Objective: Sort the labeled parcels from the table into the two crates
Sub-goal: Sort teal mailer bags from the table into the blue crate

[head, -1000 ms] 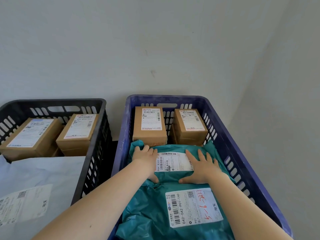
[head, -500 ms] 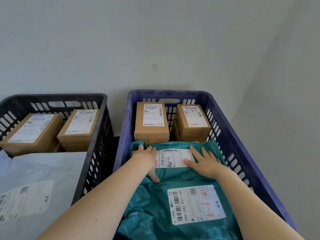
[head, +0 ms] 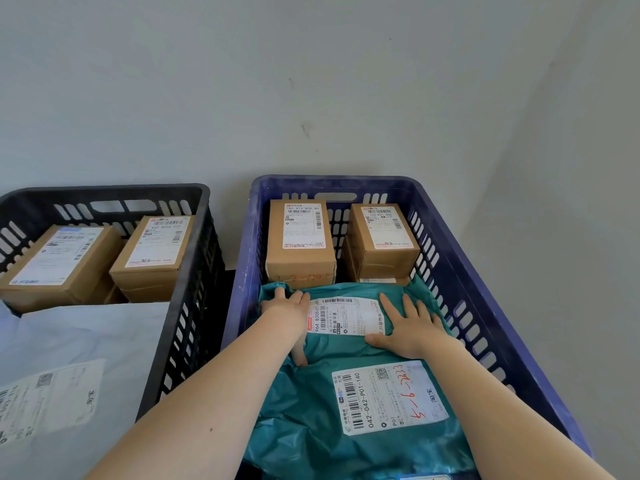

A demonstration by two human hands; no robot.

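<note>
- Teal plastic fills the near half of the blue crate point(head: 339, 183). One teal mailer point(head: 349, 289) lies under both hands, and a second teal mailer point(head: 304, 427) sits behind the wrists, under the forearms.
- Just beyond the fingertips, two cardboard boxes point(head: 299, 268) stand side by side against the crate's far wall.
- Well to the left of the left hand, the black crate point(head: 104, 192) holds two more labelled boxes point(head: 152, 271) and a pale grey mailer point(head: 86, 341).
- My guess is that sorting is well along. The table is out of sight, so I cannot tell what is left.
- The left hand point(head: 287, 306) lies palm-down on the mailer's far left corner, thumb trailing back, grasping nothing as far as I can see.
- The right hand point(head: 412, 327) is spread flat and presses the mailer down beside its label, as if to settle it.
</note>
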